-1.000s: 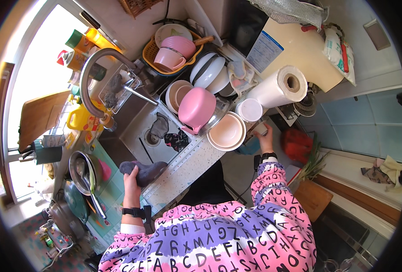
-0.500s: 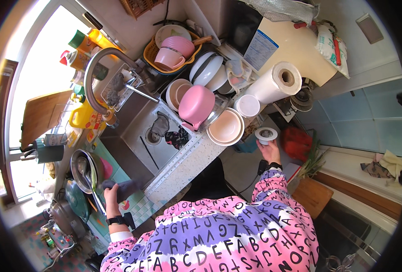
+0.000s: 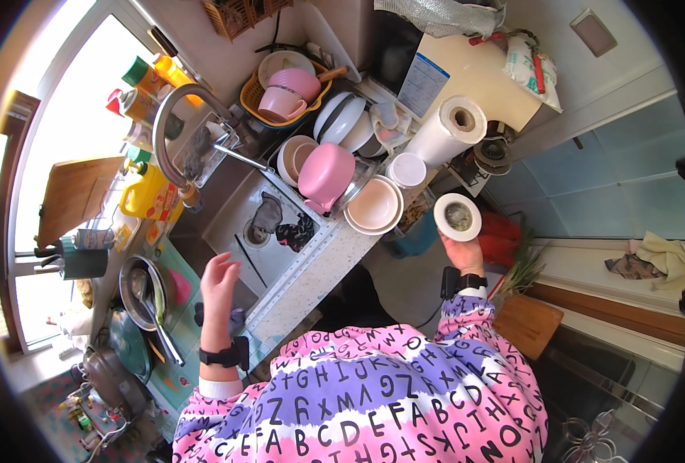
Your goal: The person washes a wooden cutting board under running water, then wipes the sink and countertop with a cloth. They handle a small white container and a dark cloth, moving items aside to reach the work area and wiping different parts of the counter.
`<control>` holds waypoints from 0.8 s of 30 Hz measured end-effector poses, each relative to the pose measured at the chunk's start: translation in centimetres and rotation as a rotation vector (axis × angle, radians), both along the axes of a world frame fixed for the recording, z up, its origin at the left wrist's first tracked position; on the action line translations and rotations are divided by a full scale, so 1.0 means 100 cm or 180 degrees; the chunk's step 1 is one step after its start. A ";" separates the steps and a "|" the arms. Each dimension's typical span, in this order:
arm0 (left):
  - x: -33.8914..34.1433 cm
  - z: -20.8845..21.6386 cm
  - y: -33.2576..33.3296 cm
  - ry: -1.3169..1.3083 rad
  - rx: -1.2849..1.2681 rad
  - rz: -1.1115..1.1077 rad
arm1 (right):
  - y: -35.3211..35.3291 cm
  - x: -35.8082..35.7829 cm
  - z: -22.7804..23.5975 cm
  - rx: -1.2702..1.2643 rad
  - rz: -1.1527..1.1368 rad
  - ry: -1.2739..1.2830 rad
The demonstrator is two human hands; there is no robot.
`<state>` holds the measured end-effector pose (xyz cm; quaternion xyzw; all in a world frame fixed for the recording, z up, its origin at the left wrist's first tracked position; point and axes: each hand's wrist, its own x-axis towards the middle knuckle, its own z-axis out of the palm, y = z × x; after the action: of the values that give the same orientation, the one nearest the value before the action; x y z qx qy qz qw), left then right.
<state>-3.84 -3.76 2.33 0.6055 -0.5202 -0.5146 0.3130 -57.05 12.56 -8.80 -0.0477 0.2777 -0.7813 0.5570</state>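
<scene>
1. Presently, the white rimmed cup (image 3: pixel 458 217) is held by the right hand (image 3: pixel 461 251) alone; a drop could be caused by a loose or wet grip, since the floor (image 3: pixel 404 287) rather than the counter (image 3: pixel 315 278) appears to lie beneath.
2. Spillage could be caused by tilting: the cup's mouth is turned toward the camera, and something greyish is seen within, whose nature cannot be told.
3. The stacked bowls (image 3: pixel 372 207) are set at the counter's edge and could be knocked by a low leftward sweep of the cup.
4. The pink pot (image 3: pixel 327 176) is tilted just beside the bowls and could be dislodged by the same contact.
5. The cup is positioned at the right hand's fingertips, well apart from the left hand (image 3: pixel 218 285).
6. Right hand: the fingers are curled around the cup's underside; their full placement is hidden.
7. Left hand: the fingers are parted and loosely bent near the sink (image 3: pixel 230 220); no held object is seen. A dark bundle (image 3: pixel 236 319) is partly hidden by the wrist.
</scene>
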 end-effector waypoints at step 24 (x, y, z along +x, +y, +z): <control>-0.119 0.030 0.024 0.3293 0.1075 -0.0537 | -0.125 0.198 0.185 -0.0874 0.1478 0.4317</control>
<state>-15.78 -1.33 5.36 0.2715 -0.2554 -0.8447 0.3840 -37.25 0.07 9.68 -0.6483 0.4440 -0.4694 0.4028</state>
